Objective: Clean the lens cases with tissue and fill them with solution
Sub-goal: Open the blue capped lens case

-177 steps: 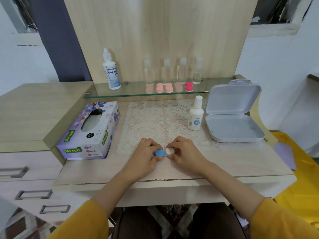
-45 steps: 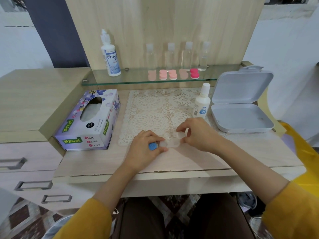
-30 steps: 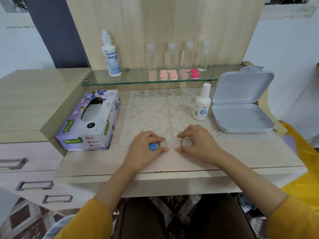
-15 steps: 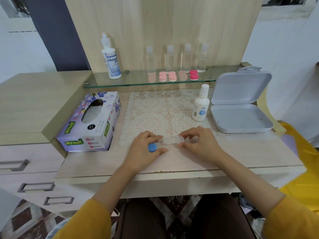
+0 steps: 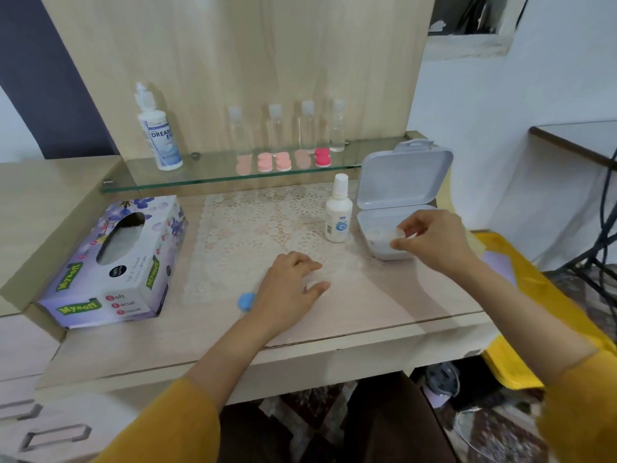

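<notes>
Clear lens case (image 5: 387,236), apparently crosswise, in right hand (image 5: 430,240)

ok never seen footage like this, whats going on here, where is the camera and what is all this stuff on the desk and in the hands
There is no machine here: a person works with two bare hands, and the one camera sits on their head, looking forward and down. On the desk lie a tissue box, a lace mat, a small white bottle and an open grey box. A glass shelf behind carries a larger solution bottle, four clear bottles and pink lens cases. The right hand pinches a small clear piece, probably a lens case part, over the grey box. The left hand rests on the desk beside a blue cap, holding nothing I can see.
</notes>
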{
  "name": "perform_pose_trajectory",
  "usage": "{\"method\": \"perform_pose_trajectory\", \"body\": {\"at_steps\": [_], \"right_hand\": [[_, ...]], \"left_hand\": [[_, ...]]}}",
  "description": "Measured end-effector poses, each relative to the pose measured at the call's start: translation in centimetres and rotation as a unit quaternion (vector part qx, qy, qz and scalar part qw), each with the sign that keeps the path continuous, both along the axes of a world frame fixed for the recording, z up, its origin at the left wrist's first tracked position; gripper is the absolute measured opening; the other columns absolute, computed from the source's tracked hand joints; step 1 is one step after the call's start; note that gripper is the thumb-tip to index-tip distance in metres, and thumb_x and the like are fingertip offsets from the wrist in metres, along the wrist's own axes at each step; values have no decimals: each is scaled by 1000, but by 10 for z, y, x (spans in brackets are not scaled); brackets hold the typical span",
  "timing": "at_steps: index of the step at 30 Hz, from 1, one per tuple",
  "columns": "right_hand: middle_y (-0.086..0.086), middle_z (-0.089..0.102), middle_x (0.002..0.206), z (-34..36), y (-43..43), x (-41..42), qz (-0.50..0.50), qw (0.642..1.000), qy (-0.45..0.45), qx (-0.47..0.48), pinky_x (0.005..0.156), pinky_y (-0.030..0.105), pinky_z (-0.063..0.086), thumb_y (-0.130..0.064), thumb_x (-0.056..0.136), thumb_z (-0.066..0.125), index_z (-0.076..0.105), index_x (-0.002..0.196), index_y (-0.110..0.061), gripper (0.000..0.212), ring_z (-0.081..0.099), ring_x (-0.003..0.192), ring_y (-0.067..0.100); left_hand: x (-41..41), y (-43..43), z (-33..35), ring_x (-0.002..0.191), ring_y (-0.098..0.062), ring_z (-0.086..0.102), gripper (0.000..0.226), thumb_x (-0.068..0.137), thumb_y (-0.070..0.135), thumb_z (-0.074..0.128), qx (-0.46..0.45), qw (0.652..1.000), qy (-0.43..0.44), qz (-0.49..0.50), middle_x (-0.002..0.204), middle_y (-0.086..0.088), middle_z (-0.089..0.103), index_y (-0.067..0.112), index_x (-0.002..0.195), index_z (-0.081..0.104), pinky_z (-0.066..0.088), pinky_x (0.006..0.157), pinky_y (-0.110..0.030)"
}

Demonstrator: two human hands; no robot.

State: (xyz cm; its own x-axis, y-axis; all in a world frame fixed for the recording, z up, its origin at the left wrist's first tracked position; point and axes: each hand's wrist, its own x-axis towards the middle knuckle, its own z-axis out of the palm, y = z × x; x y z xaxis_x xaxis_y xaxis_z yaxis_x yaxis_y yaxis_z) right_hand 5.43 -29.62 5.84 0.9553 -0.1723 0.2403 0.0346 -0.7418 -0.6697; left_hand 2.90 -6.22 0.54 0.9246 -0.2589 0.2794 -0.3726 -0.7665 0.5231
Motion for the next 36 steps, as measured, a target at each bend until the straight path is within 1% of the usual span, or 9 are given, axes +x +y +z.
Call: {"method": "perform_pose_trajectory", "body": {"at_steps": [3, 6, 9, 13, 16, 22, 29, 33, 36], "right_hand": [[2, 66, 75, 3, -19, 8, -36, 999, -1, -26, 76, 31, 48, -12, 63, 79, 64, 76, -13, 19, 62, 78, 21], [2, 64, 71, 4, -28, 16, -53, 997, -8, -64, 80, 36, 47, -10, 64, 75, 62, 76, -13, 18, 61, 79, 24], [3, 65, 73, 3, -29, 23, -47, 990, -45, -128, 84, 38, 42, -7, 69, 67, 61, 81, -11, 13, 59, 77, 28], [6, 64, 73, -6, -22, 31, -13, 953, -135, -271, 71, 30, 19, 1, 67, 63, 59, 83, -6, 18, 57, 66, 32], [9, 57, 56, -16, -19, 37, 1, 916, -214, -338, 65, 33, 22, 11, 48, 68, 57, 71, -4, 29, 51, 47, 30], [10, 56, 56, -24, -15, 39, 16, 905, -245, -348, 62, 36, 37, 17, 40, 68, 58, 70, -3, 38, 50, 44, 29], [8, 56, 57, -30, -14, 41, 18, 907, -249, -340, 63, 34, 34, 18, 41, 66, 59, 70, -4, 37, 50, 45, 28], [8, 57, 58, -29, -15, 43, 21, 906, -252, -338, 64, 30, 21, 18, 41, 67, 59, 71, -5, 38, 52, 46, 28], [8, 58, 59, -31, -14, 43, 21, 908, -251, -335, 65, 32, 28, 18, 42, 67, 59, 71, -5, 38, 52, 46, 29]], "left_hand": [[2, -16, -10, 119, -14, 38, 43, 87, 37, 58, 12, 1000, -6, -27, 130, 1, 48, 16, 125, 56, 20, 96, -12], [2, -18, -18, 123, -14, 35, 44, 88, 39, 56, 25, 999, -16, -33, 133, 2, 47, 18, 126, 55, 20, 103, -18], [3, -17, -19, 124, -13, 34, 43, 88, 38, 56, 13, 999, -18, -39, 134, 3, 48, 18, 126, 56, 19, 103, -17], [4, -15, -21, 124, -11, 33, 42, 89, 38, 54, 8, 999, -20, -43, 134, 5, 47, 18, 126, 55, 17, 102, -14], [5, -15, -22, 124, -11, 33, 42, 89, 39, 54, 7, 999, -21, -43, 134, 5, 47, 18, 126, 55, 16, 101, -12], [6, -15, -24, 124, -9, 32, 43, 89, 40, 53, 3, 999, -17, -42, 134, 7, 46, 20, 127, 54, 17, 103, -15], [6, -15, -23, 124, -9, 32, 42, 89, 38, 54, -2, 999, -19, -41, 134, 7, 47, 19, 127, 54, 17, 102, -14], [5, -15, -23, 124, -9, 32, 42, 89, 38, 54, -5, 999, -18, -42, 134, 7, 47, 19, 127, 54, 17, 103, -14], [5, -15, -24, 124, -9, 32, 42, 89, 38, 54, -6, 999, -19, -41, 134, 7, 47, 19, 126, 55, 17, 102, -13]]}}
